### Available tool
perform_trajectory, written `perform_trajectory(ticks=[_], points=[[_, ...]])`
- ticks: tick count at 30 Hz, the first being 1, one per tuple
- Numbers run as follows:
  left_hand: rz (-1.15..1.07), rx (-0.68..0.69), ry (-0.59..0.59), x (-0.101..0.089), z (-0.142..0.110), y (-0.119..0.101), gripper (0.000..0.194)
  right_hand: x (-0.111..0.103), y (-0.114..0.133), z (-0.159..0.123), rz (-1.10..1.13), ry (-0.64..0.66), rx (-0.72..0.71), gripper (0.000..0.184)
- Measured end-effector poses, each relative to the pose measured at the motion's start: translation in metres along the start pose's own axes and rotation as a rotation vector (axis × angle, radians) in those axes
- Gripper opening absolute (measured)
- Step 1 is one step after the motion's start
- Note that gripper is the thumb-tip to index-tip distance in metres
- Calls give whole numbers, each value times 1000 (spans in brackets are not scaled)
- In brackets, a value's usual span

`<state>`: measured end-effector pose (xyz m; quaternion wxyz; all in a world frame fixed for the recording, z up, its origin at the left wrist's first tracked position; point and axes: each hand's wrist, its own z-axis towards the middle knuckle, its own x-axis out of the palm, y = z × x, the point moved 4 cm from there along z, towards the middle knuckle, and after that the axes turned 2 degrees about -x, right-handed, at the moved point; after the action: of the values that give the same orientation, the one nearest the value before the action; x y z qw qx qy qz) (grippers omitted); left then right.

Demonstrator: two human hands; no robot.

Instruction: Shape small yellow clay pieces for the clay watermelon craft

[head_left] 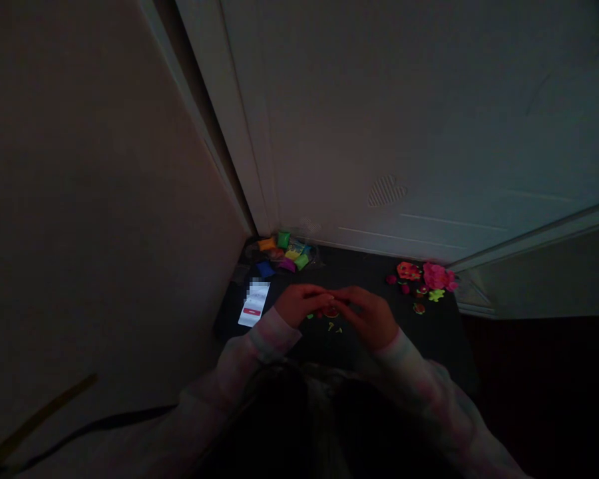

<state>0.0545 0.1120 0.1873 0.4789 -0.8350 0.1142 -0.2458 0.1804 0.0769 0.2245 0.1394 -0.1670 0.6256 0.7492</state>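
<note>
My left hand (299, 305) and my right hand (372, 318) meet over a small black table (444, 329), fingertips together. Between them sits a small red clay piece (331, 311) that both hands pinch. Tiny yellow-green clay bits (334, 326) lie on the table just below the hands. Both sleeves are pale pink. The scene is very dark, so the fine finger detail is hard to read.
Several coloured clay packets (284, 253) are piled at the table's back left. A phone with a lit screen (254, 303) lies left of my hands. Pink and red clay shapes (424, 278) sit at the back right. A white door (404, 133) stands behind.
</note>
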Motion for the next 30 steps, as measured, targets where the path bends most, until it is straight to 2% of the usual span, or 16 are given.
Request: perform_trajectory(ticks=[6,10,13,18,23,26,30], points=[[-222,-97,10,1,1,11,28,3,5,0,-21,-52,-8,10],[-316,-123,-3,5,0,18,31,9,-4,-5,25,-149,78,11],[-361,-130,-12,7,0,22,32,16,-17,-10,114,-191,167,20],[-377,-153,-33,5,1,26,33,21,-27,-14,249,-137,238,31],[-351,-183,-27,-1,1,29,33,11,-16,-10,242,-65,252,13],[-356,-193,-25,-2,0,30,30,11,-12,-7,255,-75,271,9],[-387,-178,-55,-3,0,31,29,22,-24,-5,366,-143,330,21]])
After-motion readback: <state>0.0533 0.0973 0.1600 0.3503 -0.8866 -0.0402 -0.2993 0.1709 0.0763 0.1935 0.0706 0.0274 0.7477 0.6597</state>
